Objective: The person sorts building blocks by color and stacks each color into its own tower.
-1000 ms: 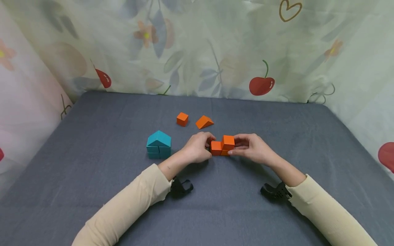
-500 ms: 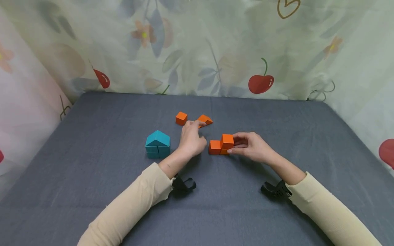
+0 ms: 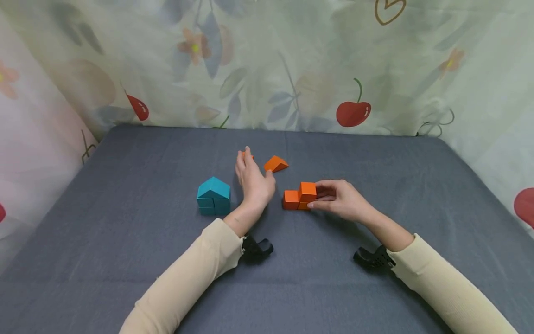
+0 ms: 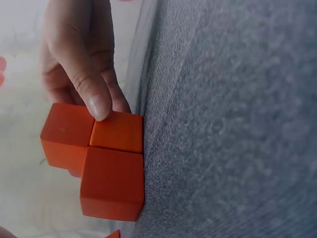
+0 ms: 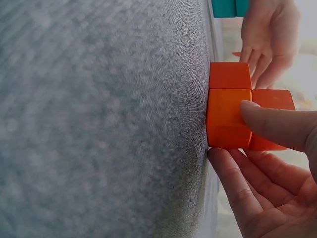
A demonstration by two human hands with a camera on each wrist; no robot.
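Observation:
Two orange cubes stand side by side, the left one [image 3: 290, 200] bare on top. Above the lower right cube [image 4: 118, 133] sits an upper cube [image 3: 308, 190]. My right hand [image 3: 342, 200] holds this stack from the right, thumb on the front of the lower right cube and fingers along the right side. Further back, my left hand [image 3: 256, 183] reaches out with fingers extended over a loose orange cube [image 3: 243, 153], which they mostly hide. Beside that hand's thumb lies an orange triangular block [image 3: 276, 163].
A teal block house [image 3: 213, 197], with a triangular block on top of cubes, stands left of my left forearm. Grey cloth [image 3: 167, 157] covers the table, and a patterned curtain [image 3: 267, 65] hangs behind its far edge.
My left hand has left the side of the orange stack, passed by the triangular block and moved back and left to the loose cube. My right hand stays at the stack.

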